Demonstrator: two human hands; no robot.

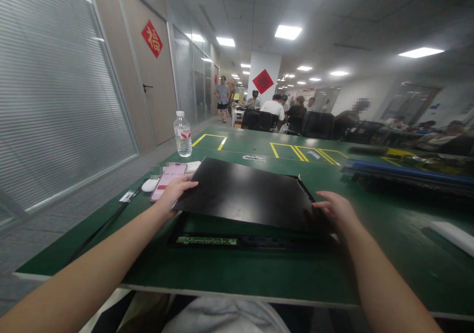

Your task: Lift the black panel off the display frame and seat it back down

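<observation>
A thin, glossy black flat panel [244,192] tilts over the green table, its left side raised. My left hand [181,190] is closed on its left edge, thumb on top and fingers underneath. At the panel's right end is my right hand [335,209], with the index finger stretched out and apart and another fingertip at or touching the edge. Beneath lies a black frame [281,242], mostly hidden by the panel. A strip of green circuit board [207,240] shows along the frame's near side.
Left of the panel lie a phone [168,181] and a white rounded object [149,185]. A water bottle [182,134] stands behind them. Stacked dark panels [403,175] lie at the right, near a white bar [454,238]. Yellow tape [296,153] marks the table [237,274]. People sit farther back.
</observation>
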